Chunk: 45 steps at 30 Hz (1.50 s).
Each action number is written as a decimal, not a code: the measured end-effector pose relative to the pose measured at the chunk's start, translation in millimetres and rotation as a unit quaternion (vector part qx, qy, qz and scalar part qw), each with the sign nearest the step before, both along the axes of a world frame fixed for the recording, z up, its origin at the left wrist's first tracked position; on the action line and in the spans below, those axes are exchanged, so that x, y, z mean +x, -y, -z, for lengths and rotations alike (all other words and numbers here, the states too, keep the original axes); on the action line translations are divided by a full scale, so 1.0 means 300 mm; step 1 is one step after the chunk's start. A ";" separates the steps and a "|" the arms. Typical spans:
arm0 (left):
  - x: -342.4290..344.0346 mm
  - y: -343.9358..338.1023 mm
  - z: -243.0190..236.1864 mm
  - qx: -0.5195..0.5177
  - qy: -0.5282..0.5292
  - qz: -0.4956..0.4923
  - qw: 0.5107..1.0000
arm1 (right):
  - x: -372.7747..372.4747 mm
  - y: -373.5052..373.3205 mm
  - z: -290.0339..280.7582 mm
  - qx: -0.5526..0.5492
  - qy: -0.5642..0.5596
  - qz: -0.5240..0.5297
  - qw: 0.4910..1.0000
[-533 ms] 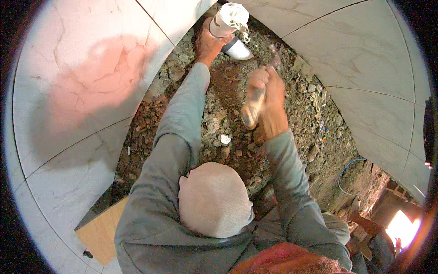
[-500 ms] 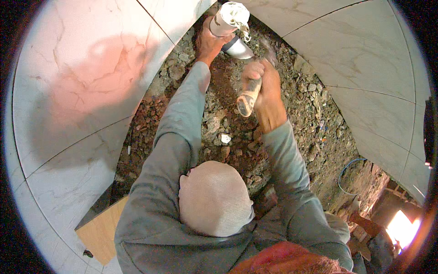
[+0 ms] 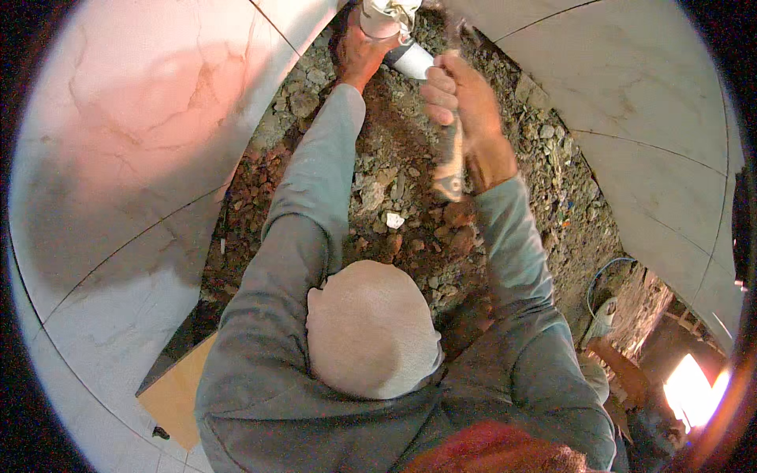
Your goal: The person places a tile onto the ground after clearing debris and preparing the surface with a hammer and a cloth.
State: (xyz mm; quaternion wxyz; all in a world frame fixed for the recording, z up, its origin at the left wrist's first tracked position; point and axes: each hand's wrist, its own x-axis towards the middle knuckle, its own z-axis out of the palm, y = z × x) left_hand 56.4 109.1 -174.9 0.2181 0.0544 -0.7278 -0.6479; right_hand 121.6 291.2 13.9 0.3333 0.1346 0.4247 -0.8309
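Observation:
At the top of the view my left hand (image 3: 364, 57) is closed around an upright white plastic pipe (image 3: 380, 25), its fingers partly hidden behind it. Crumpled whitish material (image 3: 400, 9) covers the pipe's top end. A white pipe branch (image 3: 413, 61) with a dark collar slants out to the right beside that hand. My right hand (image 3: 465, 91), raised over the rubble, is wrapped around a wooden-handled hammer (image 3: 449, 173). The handle's butt points toward me, while the head at the far end is smeared by motion. The hammer's head is apart from the pipe.
Broken rubble and soil (image 3: 378, 189) fill the gap between marbled tiles on the left (image 3: 142, 158) and right (image 3: 639, 102). A wooden board (image 3: 177, 398) lies lower left. Lower right are a thin blue loop (image 3: 593, 284), another person's limb (image 3: 623, 370) and a bright lamp (image 3: 690, 394).
My right hand and the hammer have moved up and slightly right, the handle turning more upright. My left hand stays on the pipe. The view has shifted a little.

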 end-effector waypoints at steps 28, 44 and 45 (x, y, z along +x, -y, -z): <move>0.045 0.016 -0.077 0.297 -0.039 0.118 0.947 | -0.382 0.321 0.031 0.592 -0.668 -0.204 0.403; 0.055 0.043 -0.183 -0.083 0.107 -0.009 0.991 | -0.440 0.252 0.064 0.491 -0.751 -0.152 0.416; 0.059 0.030 -0.141 -0.043 0.053 -0.028 0.997 | -0.429 0.258 0.058 0.500 -0.755 -0.142 0.400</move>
